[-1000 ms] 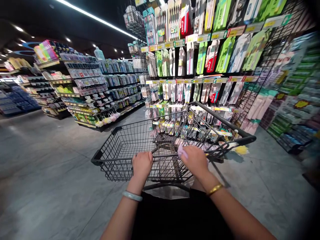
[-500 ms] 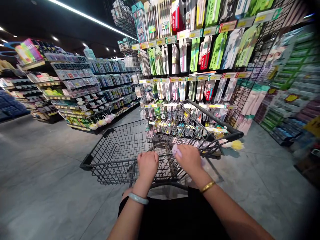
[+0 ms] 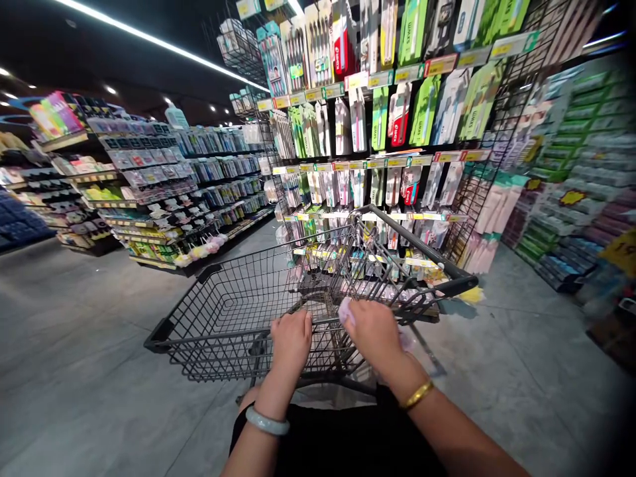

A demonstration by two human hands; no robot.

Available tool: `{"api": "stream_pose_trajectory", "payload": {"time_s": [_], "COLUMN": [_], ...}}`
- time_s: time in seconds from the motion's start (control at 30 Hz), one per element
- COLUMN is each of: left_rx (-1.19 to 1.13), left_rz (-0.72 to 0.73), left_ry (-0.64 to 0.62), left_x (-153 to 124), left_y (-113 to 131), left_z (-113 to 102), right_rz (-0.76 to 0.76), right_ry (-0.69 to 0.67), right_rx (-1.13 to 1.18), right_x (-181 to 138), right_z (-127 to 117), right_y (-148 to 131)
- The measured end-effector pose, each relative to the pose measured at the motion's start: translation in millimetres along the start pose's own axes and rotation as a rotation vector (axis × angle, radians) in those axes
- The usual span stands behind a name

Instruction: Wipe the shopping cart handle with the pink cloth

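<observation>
A black wire shopping cart (image 3: 218, 311) stands in front of me on the grey shop floor, its basket bare. My left hand (image 3: 291, 338) is closed round the cart's handle bar. My right hand (image 3: 375, 334) rests on the same bar a little to the right, fingers curled over it and over a small pale pink thing (image 3: 346, 310) that I cannot make out. A pale bangle sits on my left wrist and a gold one on my right.
A tall wire rack of hanging toothbrush packs (image 3: 377, 126) rises just beyond the cart. Green and white boxed goods (image 3: 571, 172) fill shelves at the right. Long shelf rows (image 3: 163, 185) run at the left across open grey floor (image 3: 74, 331).
The cart has swung to the left and its front now points more to the left. Both hands stay on the handle bar and sit closer together.
</observation>
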State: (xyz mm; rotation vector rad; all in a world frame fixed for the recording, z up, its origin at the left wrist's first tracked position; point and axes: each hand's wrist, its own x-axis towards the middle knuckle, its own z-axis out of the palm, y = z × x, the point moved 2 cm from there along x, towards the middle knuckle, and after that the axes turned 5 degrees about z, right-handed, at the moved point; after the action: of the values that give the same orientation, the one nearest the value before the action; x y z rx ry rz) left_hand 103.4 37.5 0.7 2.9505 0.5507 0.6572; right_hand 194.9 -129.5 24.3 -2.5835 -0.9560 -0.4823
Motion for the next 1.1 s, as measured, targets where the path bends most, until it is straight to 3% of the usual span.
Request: {"api": "stream_pose_trajectory", "payload": {"time_s": [0.13,0.27,0.4,0.5,0.6,0.7,0.77,0.87,1.0,1.1], "left_rx": [-0.183,-0.311,-0.251,-0.194,-0.165,-0.188,-0.217,-0.249,-0.258,-0.264], "left_rz": [0.085,0.102,0.153,0.192,0.194,0.204,0.209,0.189,0.128,0.137], "left_ry": [0.043,-0.063,-0.048,-0.048,-0.065,-0.087,-0.092,-0.077,-0.055,-0.014], "left_x": [2,4,-2,-9,-14,-18,-20,-24,-28,-28], "left_y": [21,22,18,18,15,7,2,-5,-7,5], "left_z": [-1,2,2,-1,-8,-13,-14,-14,-17,-25], "right_rz": [-0.113,-0.233,-0.191,-0.145,-0.261,-0.341,-0.233,-0.118,-0.284,-0.397], "right_ry": [-0.013,-0.019,0.091,0.196,0.280,0.161,0.056,0.031,0.075,0.063], "right_rx": [0.053,0.122,0.166,0.194,0.230,0.267,0.261,0.236,0.226,0.316], "right_x": [0,-8,-25,-37,-43,-38,-31,-27,-43,-50], "right_z": [13,8,3,16,24,13,-1,-10,3,4], "right_y": [-33,-18,4,-1,-10,-11,-9,-18,-37,-36]}}
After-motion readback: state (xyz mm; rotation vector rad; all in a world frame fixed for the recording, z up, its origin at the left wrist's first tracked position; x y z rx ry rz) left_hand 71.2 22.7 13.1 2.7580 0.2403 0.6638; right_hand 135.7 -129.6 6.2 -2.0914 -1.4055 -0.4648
